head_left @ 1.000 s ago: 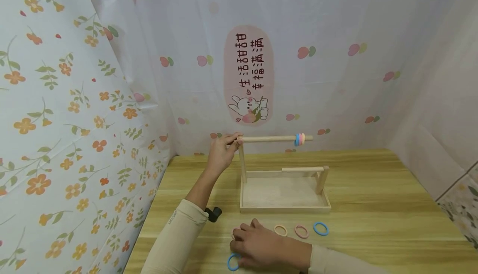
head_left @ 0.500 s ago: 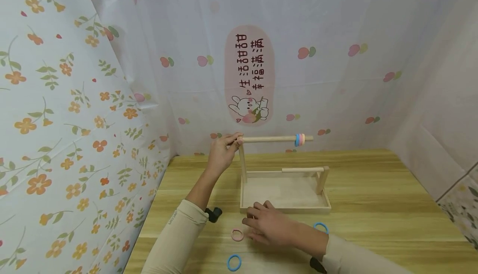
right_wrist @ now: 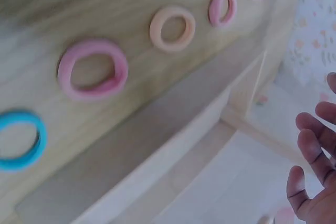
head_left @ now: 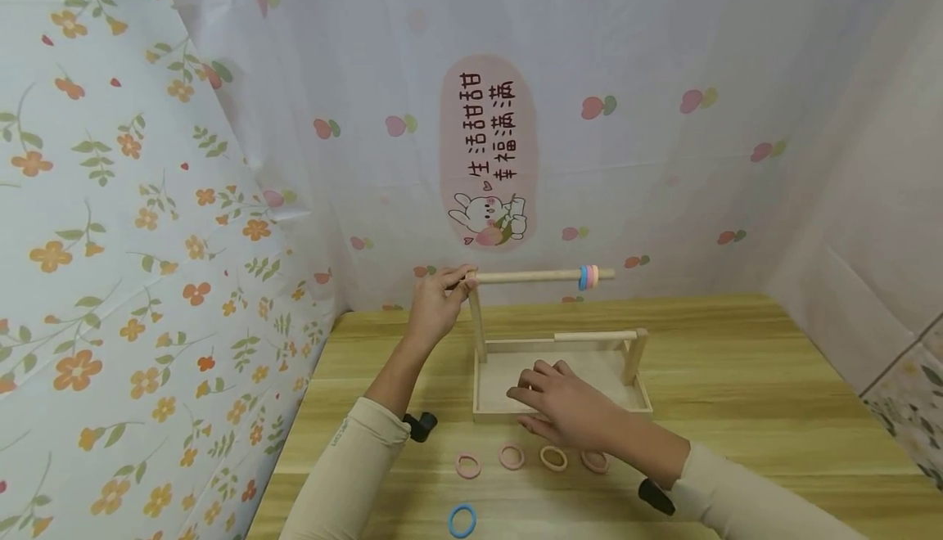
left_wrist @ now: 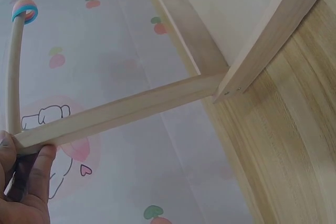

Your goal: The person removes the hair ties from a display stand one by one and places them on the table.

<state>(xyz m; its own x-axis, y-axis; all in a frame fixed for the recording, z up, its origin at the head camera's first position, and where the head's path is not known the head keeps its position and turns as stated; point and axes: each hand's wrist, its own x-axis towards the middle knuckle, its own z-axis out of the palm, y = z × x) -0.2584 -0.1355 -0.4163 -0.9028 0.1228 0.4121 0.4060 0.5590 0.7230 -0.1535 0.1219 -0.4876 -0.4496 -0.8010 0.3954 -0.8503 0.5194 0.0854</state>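
My left hand (head_left: 439, 303) grips the top of the upright post (head_left: 477, 327) of a wooden rack, where a round rod (head_left: 526, 276) joins it. Blue, pink and cream hair ties (head_left: 588, 277) sit together near the rod's far end. With fingers loosely bent and nothing in them, my right hand (head_left: 567, 405) hovers over the front edge of the rack's tray (head_left: 508, 417). On the table before it lie a pink hair tie (head_left: 459, 465), a cream one (right_wrist: 156, 29) and several others. The right forearm hides one blue hair tie (right_wrist: 41, 140) from the head view.
A shorter rod (head_left: 597, 335) on a low post (head_left: 635, 357) stands at the tray's right side. Another blue hair tie (head_left: 452, 521) lies nearest the front. Black objects (head_left: 421, 426) show beside each forearm. A patterned cloth (head_left: 663, 180) hangs behind the table.
My right hand has lifted from among the hair ties and moved away and right to over the tray's front edge, uncovering several of them. The left hand keeps its grip on the post.
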